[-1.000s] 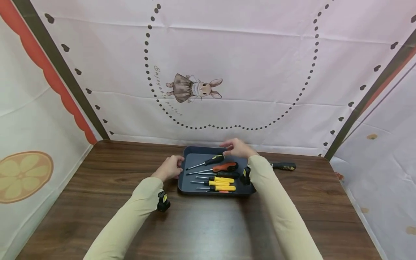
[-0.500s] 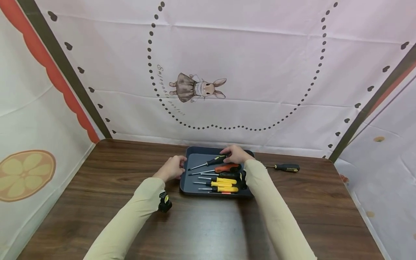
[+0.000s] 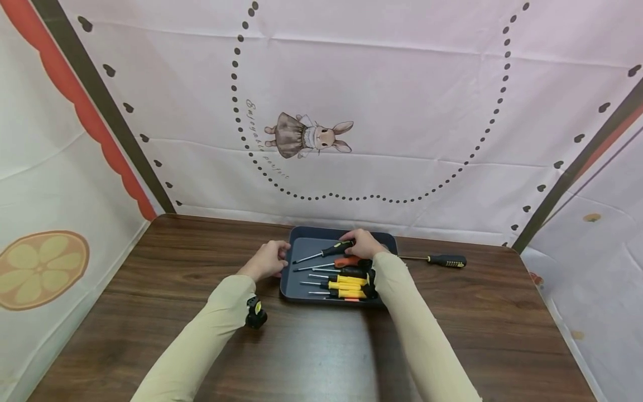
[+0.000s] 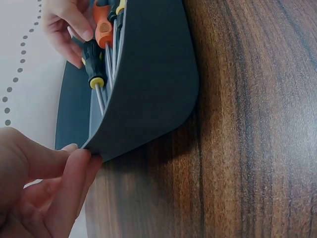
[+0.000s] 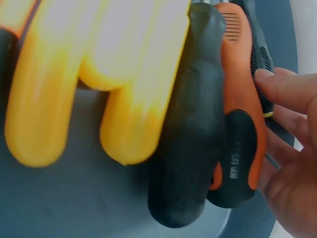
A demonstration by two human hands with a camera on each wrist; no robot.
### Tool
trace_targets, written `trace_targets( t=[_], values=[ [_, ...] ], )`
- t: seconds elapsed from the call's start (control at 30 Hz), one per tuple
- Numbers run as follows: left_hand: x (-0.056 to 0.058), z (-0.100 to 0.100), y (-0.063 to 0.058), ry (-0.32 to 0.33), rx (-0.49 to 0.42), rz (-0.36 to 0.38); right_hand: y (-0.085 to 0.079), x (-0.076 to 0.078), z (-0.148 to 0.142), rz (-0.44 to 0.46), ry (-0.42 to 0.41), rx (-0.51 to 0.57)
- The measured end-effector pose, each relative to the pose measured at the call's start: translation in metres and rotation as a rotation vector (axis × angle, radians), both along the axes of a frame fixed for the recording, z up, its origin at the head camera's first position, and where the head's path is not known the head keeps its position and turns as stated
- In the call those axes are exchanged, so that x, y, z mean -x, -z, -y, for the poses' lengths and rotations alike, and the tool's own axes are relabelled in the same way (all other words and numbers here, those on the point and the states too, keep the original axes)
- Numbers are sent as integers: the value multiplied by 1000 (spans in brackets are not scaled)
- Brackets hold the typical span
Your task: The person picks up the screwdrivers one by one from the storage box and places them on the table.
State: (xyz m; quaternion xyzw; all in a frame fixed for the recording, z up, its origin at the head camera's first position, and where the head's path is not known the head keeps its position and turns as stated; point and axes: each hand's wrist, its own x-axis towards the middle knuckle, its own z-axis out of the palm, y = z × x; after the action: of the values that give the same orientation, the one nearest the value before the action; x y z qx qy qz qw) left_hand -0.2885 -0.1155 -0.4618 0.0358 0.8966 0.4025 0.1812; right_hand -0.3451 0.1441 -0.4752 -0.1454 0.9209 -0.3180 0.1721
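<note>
A dark grey tray [image 3: 303, 246] holds several screwdrivers lying side by side. My left hand [image 3: 266, 260] pinches the tray's left rim between thumb and fingers, close up in the left wrist view. At the back of the tray, my right hand [image 3: 366, 244] pinches the handle of a black-and-yellow screwdriver [image 4: 93, 64], thumb on one side and fingers on the other. Its shaft points left. Beside it lies an orange-and-black screwdriver [image 5: 242, 84], then a black-handled screwdriver [image 5: 188, 124]. Several yellow-handled screwdrivers [image 5: 44, 99] fill the front part of the tray.
Another black screwdriver [image 3: 447, 261] with yellow marks lies on the wooden table [image 3: 321, 346], right of the tray, its shaft toward the tray. A white printed cloth [image 3: 402, 111] hangs right behind the table's back edge, with more cloth at both sides.
From above the tray's back right part, my right hand has come down and left onto the black-and-yellow screwdriver's handle and taken hold. My left hand keeps its pinch on the rim.
</note>
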Motion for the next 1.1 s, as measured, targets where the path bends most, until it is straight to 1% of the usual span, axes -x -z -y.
trace_targets(
  t=[0.1,0.23,0.3,0.37,0.43,0.63,0.7,0.8,0.9,1.03,1.1],
  values=[
    [-1,0,-1,-1,-1,2,4,-1,2,-3,28,0],
    [-2,-2,-2,-3,0,8,6,-3,2,-33,59,-6],
    [-1,-2,-1,2,1,8,6,-4,2,-45,64,-7],
    [-1,-2,-1,-7,-1,10,5,-4,3,-51,63,-3],
    [-1,-2,0,-14,-2,10,3,-4,2,-49,63,6],
    [0,-1,0,-2,6,-5,3,-4,-3,-39,60,32],
    [0,-1,1,-4,11,-5,2,-5,-6,-36,57,60],
    [1,-1,1,-17,11,0,-1,-8,-10,-29,59,128],
    [1,-2,1,-24,8,5,-4,-9,-15,-13,86,206],
    [1,-2,1,-11,4,-1,-4,-11,-24,28,149,307],
    [1,-2,1,-4,5,-7,-4,-13,-28,41,165,347]
  ],
)
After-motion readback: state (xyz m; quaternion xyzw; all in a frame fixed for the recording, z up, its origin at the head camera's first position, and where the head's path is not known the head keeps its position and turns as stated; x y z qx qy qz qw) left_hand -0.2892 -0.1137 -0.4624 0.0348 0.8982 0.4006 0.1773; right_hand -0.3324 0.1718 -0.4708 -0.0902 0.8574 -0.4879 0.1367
